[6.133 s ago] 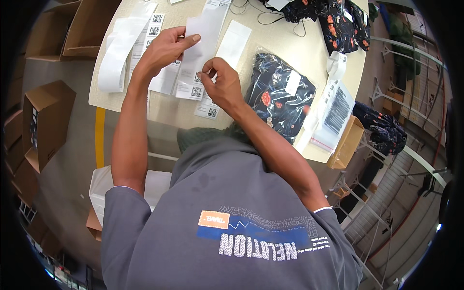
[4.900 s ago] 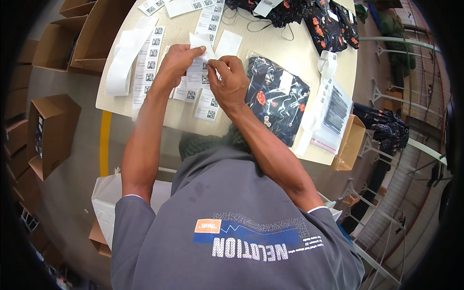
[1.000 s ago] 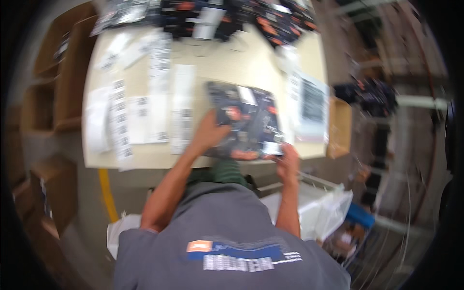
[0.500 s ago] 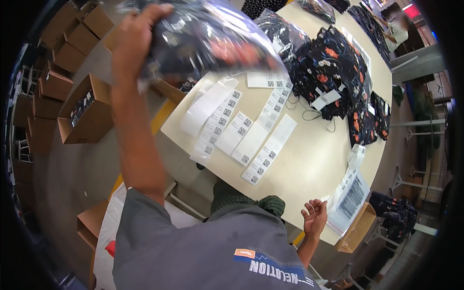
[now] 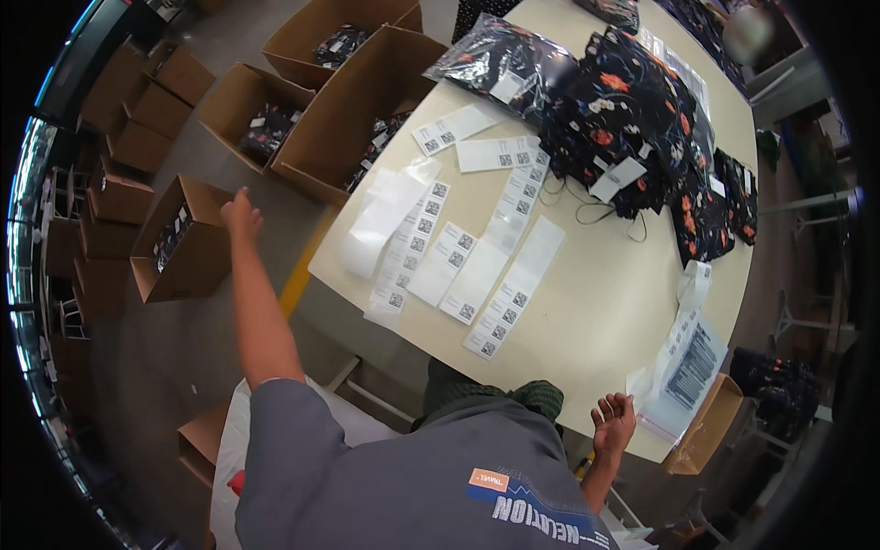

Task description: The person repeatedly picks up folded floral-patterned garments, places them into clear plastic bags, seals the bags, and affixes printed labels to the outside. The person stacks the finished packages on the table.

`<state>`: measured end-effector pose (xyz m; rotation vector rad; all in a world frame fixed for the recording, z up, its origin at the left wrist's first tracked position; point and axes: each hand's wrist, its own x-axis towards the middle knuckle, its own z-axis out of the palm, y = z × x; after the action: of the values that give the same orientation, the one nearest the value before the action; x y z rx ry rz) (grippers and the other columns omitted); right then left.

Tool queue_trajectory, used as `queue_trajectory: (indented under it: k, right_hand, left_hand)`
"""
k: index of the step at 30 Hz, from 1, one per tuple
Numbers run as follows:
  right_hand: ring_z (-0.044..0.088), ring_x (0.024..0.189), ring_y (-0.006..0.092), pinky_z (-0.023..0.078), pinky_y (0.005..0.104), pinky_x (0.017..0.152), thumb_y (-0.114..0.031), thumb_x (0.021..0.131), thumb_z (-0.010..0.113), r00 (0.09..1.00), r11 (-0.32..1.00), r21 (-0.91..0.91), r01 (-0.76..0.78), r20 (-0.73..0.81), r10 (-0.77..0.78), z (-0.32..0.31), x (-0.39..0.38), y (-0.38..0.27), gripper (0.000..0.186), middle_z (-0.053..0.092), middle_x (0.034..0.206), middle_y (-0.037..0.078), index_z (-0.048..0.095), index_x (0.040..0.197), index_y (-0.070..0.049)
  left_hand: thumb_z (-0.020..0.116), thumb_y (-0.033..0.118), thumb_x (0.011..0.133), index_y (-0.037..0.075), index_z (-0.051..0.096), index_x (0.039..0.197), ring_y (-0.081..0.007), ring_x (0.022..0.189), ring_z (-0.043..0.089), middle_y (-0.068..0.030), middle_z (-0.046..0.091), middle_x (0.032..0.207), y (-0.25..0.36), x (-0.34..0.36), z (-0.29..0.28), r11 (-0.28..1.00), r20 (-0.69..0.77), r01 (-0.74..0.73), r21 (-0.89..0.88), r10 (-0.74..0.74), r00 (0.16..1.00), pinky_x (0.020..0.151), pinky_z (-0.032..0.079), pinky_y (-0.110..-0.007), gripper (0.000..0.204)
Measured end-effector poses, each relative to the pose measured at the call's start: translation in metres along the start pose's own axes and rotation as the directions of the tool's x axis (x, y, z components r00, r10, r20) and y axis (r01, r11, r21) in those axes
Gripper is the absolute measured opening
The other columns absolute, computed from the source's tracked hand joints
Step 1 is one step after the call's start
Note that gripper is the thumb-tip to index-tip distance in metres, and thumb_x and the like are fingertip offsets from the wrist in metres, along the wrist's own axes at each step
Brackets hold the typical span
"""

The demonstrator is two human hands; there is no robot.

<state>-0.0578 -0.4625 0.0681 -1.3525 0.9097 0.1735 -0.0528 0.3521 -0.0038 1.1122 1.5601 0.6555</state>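
Standing off the table's left side, an open brown carton (image 5: 197, 268) with dark packets (image 5: 172, 240) inside is nearest the left hand (image 5: 241, 217) — fingers partly extended, gripping nothing I can see; whether they touch its cardboard, I can't tell. To my eye, a good reach here means releasing any packet only over the opening, laid flat, with the elbow high enough to spare the label strips (image 5: 515, 288) on the table (image 5: 587, 325). The right hand (image 5: 613, 422), loosely curled, looks empty beside a printed clear bag (image 5: 689, 369).
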Motion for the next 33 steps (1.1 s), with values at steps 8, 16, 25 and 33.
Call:
queue_trajectory:
  k: [8,16,25,33]
  right_hand:
    - [0.068,0.08,0.0183,0.056,0.0353,0.065,-0.029,0.097,0.059,0.989,0.984,-0.112,0.136,0.07,-0.129,0.014,0.039,-0.04,0.02,0.065,0.085,0.004,0.061,0.096,-0.01]
    - [0.067,0.077,0.014,0.057,0.0288,0.062,-0.024,0.1,0.059,0.907,0.978,-0.001,0.21,0.373,-0.195,0.047,0.119,-0.105,0.023,0.069,0.091,0.008,0.064,0.101,-0.002]
    - [0.068,0.095,0.022,0.058,0.0338,0.08,-0.022,0.102,0.053,0.904,0.986,0.104,0.128,0.397,-0.159,0.09,0.25,-0.142,0.043,0.063,0.121,0.015,0.05,0.138,0.002]
    - [0.069,0.091,0.0199,0.058,0.0314,0.071,-0.014,0.098,0.056,0.946,0.959,0.02,0.282,0.158,-0.282,0.08,0.301,-0.132,0.058,0.06,0.114,0.012,0.033,0.149,0.0]
  left_hand:
    - [0.065,0.021,0.096,0.004,0.045,0.136,-0.015,0.088,0.068,-0.0098,0.065,0.111,0.019,-0.178,0.091,0.881,0.219,-0.435,-0.187,0.469,0.856,0.07,0.054,-0.025,0.047]
    - [0.058,0.018,0.101,0.003,0.066,0.115,-0.0081,0.068,0.062,-0.0061,0.072,0.087,-0.039,-0.537,0.253,0.793,0.931,-0.566,-0.227,0.347,0.112,0.06,0.049,-0.022,0.022]
    - [0.068,0.035,0.095,0.0,0.056,0.128,-0.0261,0.1,0.065,-0.017,0.063,0.12,-0.149,-0.676,0.473,0.904,0.918,-0.215,0.371,-0.322,0.23,0.082,0.056,-0.036,0.05]
    - [0.08,0.028,0.085,0.001,0.057,0.124,-0.0315,0.093,0.069,-0.0138,0.065,0.117,-0.193,-0.714,0.596,0.925,0.821,0.064,0.374,-0.363,0.44,0.077,0.059,-0.052,0.053]
